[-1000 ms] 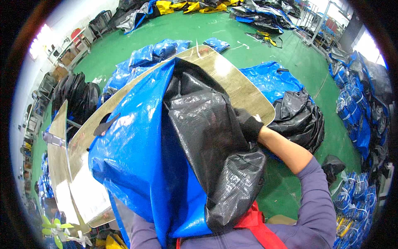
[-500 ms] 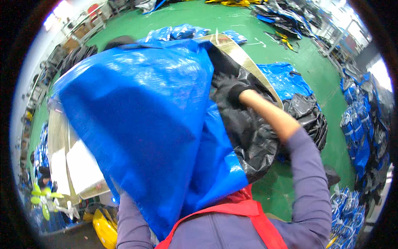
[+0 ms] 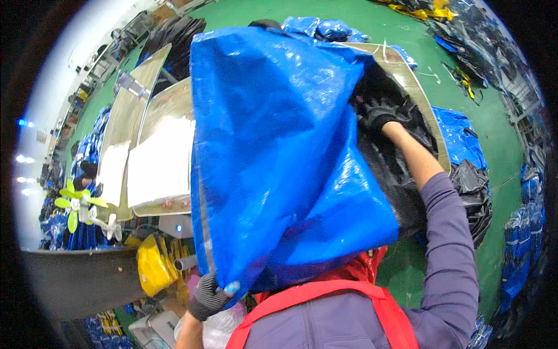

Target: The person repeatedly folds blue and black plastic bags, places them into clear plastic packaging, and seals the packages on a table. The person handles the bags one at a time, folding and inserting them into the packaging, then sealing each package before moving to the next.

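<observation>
The near edge of the blue sheet is gripped by the closed left hand, the sheet being draped over the counter, while black material is overlaid by the loosely spread right hand, whose hold cannot be told.

The tarp lies across the table, the worker's left hand at its near left corner, the right hand among its folds on the right. Packets sit beyond the table; a pile lies right of it, and over left (nearer the worker) stands a fan.
</observation>
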The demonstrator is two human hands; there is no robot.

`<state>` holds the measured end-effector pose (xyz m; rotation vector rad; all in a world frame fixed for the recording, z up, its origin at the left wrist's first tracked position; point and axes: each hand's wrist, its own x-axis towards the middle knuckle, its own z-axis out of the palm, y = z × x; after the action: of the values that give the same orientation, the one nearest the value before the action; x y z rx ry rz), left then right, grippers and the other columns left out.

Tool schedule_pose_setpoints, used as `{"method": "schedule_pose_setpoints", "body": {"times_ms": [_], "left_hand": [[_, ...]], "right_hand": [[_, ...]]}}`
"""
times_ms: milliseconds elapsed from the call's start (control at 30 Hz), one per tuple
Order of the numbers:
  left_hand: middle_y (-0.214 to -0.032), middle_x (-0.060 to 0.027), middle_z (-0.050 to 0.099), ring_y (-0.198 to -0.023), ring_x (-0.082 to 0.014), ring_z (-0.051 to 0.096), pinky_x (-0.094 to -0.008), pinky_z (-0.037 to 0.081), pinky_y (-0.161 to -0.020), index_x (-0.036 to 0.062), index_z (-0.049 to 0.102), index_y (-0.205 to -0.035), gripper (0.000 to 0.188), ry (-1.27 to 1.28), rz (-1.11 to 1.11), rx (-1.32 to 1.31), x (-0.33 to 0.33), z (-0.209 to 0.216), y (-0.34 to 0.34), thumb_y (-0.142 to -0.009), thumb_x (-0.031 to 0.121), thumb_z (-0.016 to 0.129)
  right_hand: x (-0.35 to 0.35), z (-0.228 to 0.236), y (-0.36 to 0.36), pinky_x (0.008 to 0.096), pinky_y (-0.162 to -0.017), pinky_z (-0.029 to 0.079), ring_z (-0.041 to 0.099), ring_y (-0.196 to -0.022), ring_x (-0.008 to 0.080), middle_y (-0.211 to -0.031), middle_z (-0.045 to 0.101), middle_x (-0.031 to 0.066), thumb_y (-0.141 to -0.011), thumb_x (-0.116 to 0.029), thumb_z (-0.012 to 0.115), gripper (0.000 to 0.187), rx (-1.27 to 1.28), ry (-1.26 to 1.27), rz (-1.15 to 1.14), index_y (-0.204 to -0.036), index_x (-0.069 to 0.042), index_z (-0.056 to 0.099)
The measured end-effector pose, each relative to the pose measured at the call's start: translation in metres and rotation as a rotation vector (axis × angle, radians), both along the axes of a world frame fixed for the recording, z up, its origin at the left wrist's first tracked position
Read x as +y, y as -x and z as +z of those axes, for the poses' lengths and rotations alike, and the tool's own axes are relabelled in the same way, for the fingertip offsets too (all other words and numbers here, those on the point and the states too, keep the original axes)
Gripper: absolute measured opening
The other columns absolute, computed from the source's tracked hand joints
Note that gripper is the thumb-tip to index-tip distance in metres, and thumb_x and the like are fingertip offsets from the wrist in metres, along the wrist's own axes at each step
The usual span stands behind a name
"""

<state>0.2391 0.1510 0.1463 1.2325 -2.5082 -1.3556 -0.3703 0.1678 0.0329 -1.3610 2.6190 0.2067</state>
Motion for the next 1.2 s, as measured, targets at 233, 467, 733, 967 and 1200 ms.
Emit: {"method": "schedule_pose_setpoints", "body": {"times_ms": [233, 467, 733, 967, 1200], "left_hand": [[-0.120, -0.0145, 0.060, -0.106, -0.0229, 0.059, -0.0355, 0.047, -0.092, 0.0021, 0.049, -0.131, 0.053, -0.246, 0.614, 0.028, -0.125, -0.054, -0.093, -0.086, 0.027, 0.063], [-0.144, -0.0167, 0.039, -0.129, -0.0265, 0.041, -0.0361, 0.035, -0.105, 0.0048, 0.026, -0.147, 0.082, 0.187, 0.165, 0.315, -0.250, -0.022, 0.040, -0.086, 0.043, 0.065], [-0.130, -0.0260, 0.052, -0.124, -0.0397, 0.046, -0.0437, 0.039, -0.100, 0.0019, 0.041, -0.138, 0.072, 0.464, 0.167, -0.287, -0.374, -0.118, 0.202, -0.091, 0.056, 0.044], [-0.116, -0.0234, 0.061, -0.105, -0.0361, 0.058, -0.0418, 0.043, -0.093, 0.0007, 0.046, -0.131, 0.053, 0.477, 0.312, 0.071, -0.400, -0.134, 0.182, -0.090, 0.035, 0.053], [-0.125, -0.0146, 0.057, -0.107, -0.0250, 0.056, -0.0345, 0.044, -0.090, 0.0058, 0.035, -0.141, 0.061, 0.073, 0.326, 0.074, -0.432, -0.181, 0.151, -0.091, 0.033, 0.055]], "right_hand": [[0.038, 0.010, -0.006, 0.0483, -0.116, 0.006, 0.014, -0.142, 0.0371, -0.154, 0.020, 0.0148, -0.090, -0.066, 0.035, 0.064, -0.193, 0.124, 0.213, -0.145, -0.034, 0.034], [0.113, 0.062, 0.060, 0.0300, -0.087, 0.047, 0.061, -0.096, 0.0167, -0.098, 0.069, 0.0092, -0.090, -0.019, 0.057, 0.025, -0.339, 1.153, 0.059, -0.107, -0.003, 0.065], [0.211, 0.000, 0.039, 0.0283, -0.096, 0.043, 0.056, -0.103, 0.0160, -0.120, 0.061, 0.0083, -0.101, -0.034, 0.041, 0.044, -1.375, 1.045, -0.672, -0.127, 0.000, 0.054], [0.196, 0.003, 0.059, 0.0309, -0.070, 0.050, 0.060, -0.076, 0.0133, -0.082, 0.068, 0.0104, -0.095, -0.034, 0.052, 0.038, -0.630, 1.113, -0.410, -0.104, 0.001, 0.066], [0.225, 0.041, 0.104, 0.0405, -0.078, 0.049, 0.065, -0.087, 0.0362, -0.090, 0.067, 0.0231, -0.082, -0.034, 0.058, 0.037, -0.413, 0.080, -0.311, -0.095, 0.000, 0.066]]}}
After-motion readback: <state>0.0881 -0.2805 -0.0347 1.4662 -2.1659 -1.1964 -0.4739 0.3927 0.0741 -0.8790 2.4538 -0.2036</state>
